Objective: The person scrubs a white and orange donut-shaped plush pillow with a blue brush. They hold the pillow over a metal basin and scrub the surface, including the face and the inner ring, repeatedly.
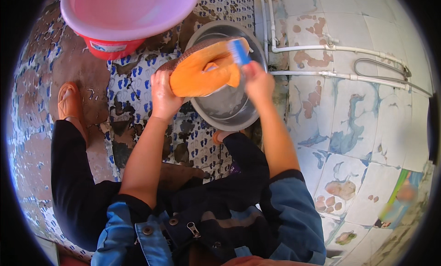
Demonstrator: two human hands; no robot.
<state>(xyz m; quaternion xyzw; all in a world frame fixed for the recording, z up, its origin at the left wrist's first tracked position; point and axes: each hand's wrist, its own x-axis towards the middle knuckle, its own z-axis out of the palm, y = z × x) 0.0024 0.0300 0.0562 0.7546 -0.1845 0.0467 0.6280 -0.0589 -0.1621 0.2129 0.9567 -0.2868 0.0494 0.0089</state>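
Observation:
My left hand (pixel 164 95) grips the near left end of an orange and brown slipper (pixel 195 75), fingers wrapped round its edge. The slipper is tilted above a round grey metal basin (pixel 232 122); its orange side faces up and brown textured material shows along the far edge. In my right hand (pixel 258 84) is a small blue scrub brush (pixel 240 52) with pale bristles. The brush is at the right end of the slipper, slightly blurred. Greyish water (pixel 225 105) shows inside the basin, partly hidden by the slipper.
A large pink basin (pixel 128 29) rests on a red bucket (pixel 112 47) at the far left. White pipes (pixel 349 48) and a grey hose (pixel 381 63) run along the stained tiled wall (pixel 349 128) on the right. Worn, footprint-patterned flooring (pixel 138 82) lies below. My left foot wears an orange sandal (pixel 69 102).

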